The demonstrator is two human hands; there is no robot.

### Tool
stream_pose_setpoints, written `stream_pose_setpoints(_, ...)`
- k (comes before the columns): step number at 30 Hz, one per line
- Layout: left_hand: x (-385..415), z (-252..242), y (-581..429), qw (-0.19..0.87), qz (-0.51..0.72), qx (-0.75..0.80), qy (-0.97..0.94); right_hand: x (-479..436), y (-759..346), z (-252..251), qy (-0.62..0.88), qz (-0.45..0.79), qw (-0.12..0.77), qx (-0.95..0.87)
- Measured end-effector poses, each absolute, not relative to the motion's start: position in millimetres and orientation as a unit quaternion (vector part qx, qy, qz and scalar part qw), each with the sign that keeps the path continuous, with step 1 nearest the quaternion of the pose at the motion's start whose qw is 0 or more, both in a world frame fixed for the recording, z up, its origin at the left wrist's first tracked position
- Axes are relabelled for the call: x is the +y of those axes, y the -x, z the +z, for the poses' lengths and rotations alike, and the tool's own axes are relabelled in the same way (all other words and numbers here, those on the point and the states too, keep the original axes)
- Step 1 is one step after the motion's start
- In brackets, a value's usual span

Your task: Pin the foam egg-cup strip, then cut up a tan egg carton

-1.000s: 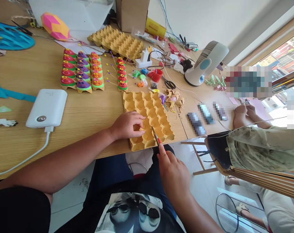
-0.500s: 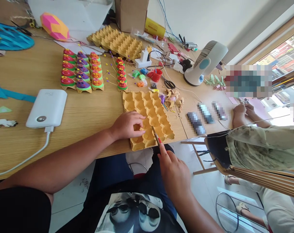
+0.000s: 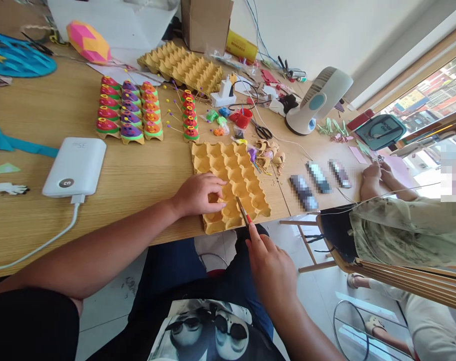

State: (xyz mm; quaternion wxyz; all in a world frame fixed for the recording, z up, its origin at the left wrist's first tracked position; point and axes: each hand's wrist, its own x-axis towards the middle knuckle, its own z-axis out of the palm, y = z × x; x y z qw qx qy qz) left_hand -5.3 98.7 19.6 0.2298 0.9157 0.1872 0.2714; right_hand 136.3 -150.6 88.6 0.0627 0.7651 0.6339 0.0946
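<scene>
A yellow-brown egg tray (image 3: 246,188) lies cups up at the table's front edge, one corner jutting past it. On its left part rests my left hand (image 3: 200,194), fingers bent downward and thumb apart from them; some fingertips are hidden. My right hand (image 3: 273,265) is closed around a slim knife (image 3: 243,209) with a red part near the grip. The knife's thin blade points up and left, and its tip is over the tray's middle cups. Whether the tip touches the cardboard I cannot tell.
Painted egg-cup rows (image 3: 130,110) and another egg tray (image 3: 183,65) stand farther back. Beyond my tray are black scissors (image 3: 263,131), a red cup (image 3: 243,118) and a white fan (image 3: 316,100). A power bank (image 3: 75,165) lies left. At right, another person's hands (image 3: 376,170) work.
The view has shifted slightly, so things farther back appear a little to the right. Both hands, the knife and the egg tray stay nearly where they were.
</scene>
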Motion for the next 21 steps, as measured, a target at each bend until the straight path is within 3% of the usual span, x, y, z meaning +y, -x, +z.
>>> stream_pose_setpoints(21,98.5,19.0,4.8,0.233,0.279,0.186,-0.913,-153.8,-137.4,91.2,-0.755,0.093,0.085,0.643)
